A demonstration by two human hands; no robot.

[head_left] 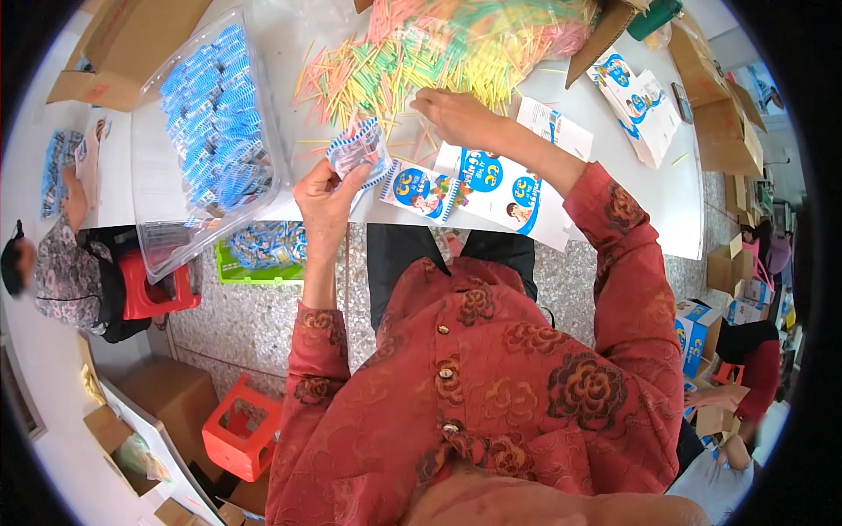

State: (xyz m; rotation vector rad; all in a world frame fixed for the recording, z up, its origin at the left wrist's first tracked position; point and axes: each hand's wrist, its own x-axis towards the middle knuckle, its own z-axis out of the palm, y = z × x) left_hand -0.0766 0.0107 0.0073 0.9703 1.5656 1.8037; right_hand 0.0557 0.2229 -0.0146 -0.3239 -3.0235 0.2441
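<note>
My left hand [326, 200] pinches a small clear packet [358, 151] with blue-and-white striped edges, held up above the table's near edge. Something pinkish shows inside it. Beyond it lies a loose heap of thin coloured sticks [381, 83] in yellow, green and pink. My right hand [460, 121] hovers at the near side of this heap, its fingers drawn together; whatever they hold is too small to make out. Under my right forearm are flat printed blue-and-white cards [482, 171], and a printed packet [419, 188] with a striped edge rests beside them.
On the left, a clear plastic tray [274, 131] full of striped packets overhangs the table edge. A clear bag of sticks [526, 31] lies at the back. Cardboard boxes [710, 110] flank the table. Below are a green crate [263, 279] and a red stool [241, 430]. Other people sit on both sides.
</note>
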